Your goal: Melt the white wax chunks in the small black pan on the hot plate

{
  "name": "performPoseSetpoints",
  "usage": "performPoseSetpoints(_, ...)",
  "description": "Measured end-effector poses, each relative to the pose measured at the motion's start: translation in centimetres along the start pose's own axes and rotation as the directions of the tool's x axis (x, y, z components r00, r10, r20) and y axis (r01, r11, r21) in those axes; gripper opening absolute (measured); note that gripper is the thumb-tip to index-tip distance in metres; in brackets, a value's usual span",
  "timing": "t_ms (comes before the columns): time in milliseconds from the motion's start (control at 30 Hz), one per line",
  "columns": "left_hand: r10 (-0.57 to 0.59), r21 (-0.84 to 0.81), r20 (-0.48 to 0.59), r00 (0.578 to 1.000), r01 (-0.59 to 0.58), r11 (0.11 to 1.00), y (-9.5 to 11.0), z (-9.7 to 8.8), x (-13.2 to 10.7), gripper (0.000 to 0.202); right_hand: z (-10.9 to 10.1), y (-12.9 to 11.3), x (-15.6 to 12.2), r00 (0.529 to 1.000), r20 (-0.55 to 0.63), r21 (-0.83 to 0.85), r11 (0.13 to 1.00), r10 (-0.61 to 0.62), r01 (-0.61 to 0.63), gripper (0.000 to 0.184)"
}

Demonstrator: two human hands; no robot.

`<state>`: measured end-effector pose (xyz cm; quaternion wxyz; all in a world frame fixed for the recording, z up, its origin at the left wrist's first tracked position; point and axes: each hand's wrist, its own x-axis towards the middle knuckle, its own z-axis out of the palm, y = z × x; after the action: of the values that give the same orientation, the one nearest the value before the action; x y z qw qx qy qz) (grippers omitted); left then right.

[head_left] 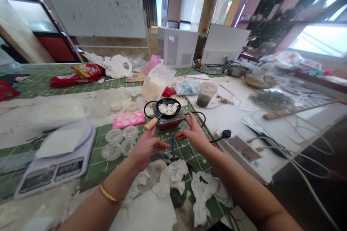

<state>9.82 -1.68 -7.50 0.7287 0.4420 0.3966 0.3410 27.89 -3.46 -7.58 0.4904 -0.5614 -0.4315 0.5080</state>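
Note:
A small black frying pan [176, 110] holding white chunks [167, 108] sits on a compact hot plate [169, 124]. Its wooden handle [151, 123] points toward me on the left. My left hand [146, 147] is just below the handle's end, fingers stretched out and apart; whether a fingertip touches the handle is unclear. To the right of the hot plate, my right hand [193, 133] is open with spread fingers, close to the black cord. Between my hands a thin blue stick [172, 144] lies on the green mat [159, 148].
Left of the pan are a pink mold [128, 119], several clear round cups [114, 135] and a kitchen scale [63, 151]. Crumpled tissues [173, 177] lie in front. A power strip [241, 151] with cords is at right, and a plastic tub [206, 94] stands behind.

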Motion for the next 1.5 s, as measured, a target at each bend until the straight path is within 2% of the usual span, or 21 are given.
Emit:
performPoseSetpoints(367, -0.032, 0.034, -0.099, 0.995, 0.035, 0.999, -0.4, -0.1, -2.6, 0.067, -0.4, 0.3, -2.4, 0.996, 0.07, 0.012, 0.999, 0.05, -0.051, 0.093)
performPoseSetpoints(500, -0.062, 0.034, -0.093, 0.994, 0.066, 0.997, -0.5, 0.1, -3.0, 0.07, -0.5, 0.2, -2.7, 0.994, 0.094, 0.016, 0.998, 0.057, -0.059, 0.09)
performPoseSetpoints(567, -0.064, 0.044, -0.118, 0.991, 0.07, 0.997, -0.4, 0.1, -3.1, 0.068, -0.9, 0.3, -2.4, 0.997, 0.07, -0.054, 0.998, 0.028, -0.024, 0.083)
performPoseSetpoints(633, -0.029, 0.065, -0.17, 0.985, 0.04, 0.997, -0.3, -0.2, -3.3, 0.063, -1.8, 0.5, -2.2, 0.998, -0.008, -0.227, 0.972, -0.057, 0.054, 0.065)
performPoseSetpoints(700, 0.016, 0.102, -0.212, 0.977, 0.005, 0.995, -0.4, -0.8, -3.6, 0.051, -2.8, 0.6, -2.2, 0.986, -0.074, -0.451, 0.887, -0.149, 0.101, 0.039)
performPoseSetpoints(767, 0.042, 0.168, -0.221, 0.974, -0.004, 0.986, -0.6, -1.5, -4.0, 0.032, -3.4, 0.6, -2.6, 0.981, -0.06, -0.63, 0.769, -0.185, 0.107, 0.027)
performPoseSetpoints(800, 0.034, 0.22, -0.208, 0.978, 0.013, 0.975, -0.8, -1.8, -4.2, 0.026, -3.4, 0.6, -2.8, 0.983, -0.016, -0.697, 0.707, -0.184, 0.121, 0.028)
performPoseSetpoints(867, -0.022, 0.371, -0.163, 0.986, 0.082, 0.925, -1.1, -2.1, -4.5, 0.029, -2.9, 0.4, -3.3, 0.977, 0.133, -0.811, 0.549, -0.165, 0.203, 0.029)
performPoseSetpoints(933, -0.066, 0.578, -0.109, 0.992, 0.117, 0.808, -1.4, -1.8, -4.7, 0.036, -1.8, 0.2, -3.4, 0.941, 0.323, -0.892, 0.298, -0.101, 0.339, 0.029)
performPoseSetpoints(1000, -0.023, 0.77, -0.029, 0.999, 0.037, 0.637, -1.4, -1.3, -5.1, 0.038, -0.5, 0.0, -3.1, 0.894, 0.448, -0.892, 0.059, -0.002, 0.447, 0.028)
performPoseSetpoints(1033, 0.017, 0.831, 0.031, 0.999, -0.035, 0.555, -1.3, -1.1, -5.3, 0.036, 0.2, -0.1, -2.9, 0.875, 0.483, -0.875, -0.017, 0.037, 0.484, 0.026)
performPoseSetpoints(1100, 0.054, 0.881, 0.173, 0.983, -0.179, 0.439, -1.2, -0.7, -6.0, 0.031, 1.2, -0.2, -2.2, 0.84, 0.537, -0.837, -0.073, 0.084, 0.542, 0.023)
performPoseSetpoints(1200, -0.023, 0.895, 0.306, 0.952, -0.279, 0.348, -1.1, -0.6, -7.6, 0.023, 1.8, -0.4, -1.4, 0.786, 0.602, -0.782, -0.096, 0.14, 0.616, 0.023)
performPoseSetpoints(1333, -0.091, 0.935, 0.284, 0.954, -0.255, 0.247, -2.1, -0.3, -8.8, 0.041, 1.7, -0.7, -0.8, 0.728, 0.646, -0.723, -0.122, 0.23, 0.68, 0.022)
performPoseSetpoints(1367, -0.081, 0.94, 0.283, 0.956, -0.259, 0.22, -2.5, 0.0, -8.8, 0.039, 1.5, -0.8, -0.8, 0.716, 0.65, -0.713, -0.124, 0.255, 0.691, 0.02)
performPoseSetpoints(1433, -0.044, 0.948, 0.29, 0.956, -0.281, 0.15, -3.2, 0.6, -8.4, 0.022, 1.0, -1.2, -0.9, 0.705, 0.645, -0.705, -0.127, 0.296, 0.698, 0.017)
performPoseSetpoints(1500, 0.014, 0.948, 0.3, 0.954, -0.299, 0.109, -3.5, 1.0, -8.0, 0.017, -0.1, -1.9, -1.1, 0.725, 0.618, -0.724, -0.14, 0.302, 0.676, 0.016)
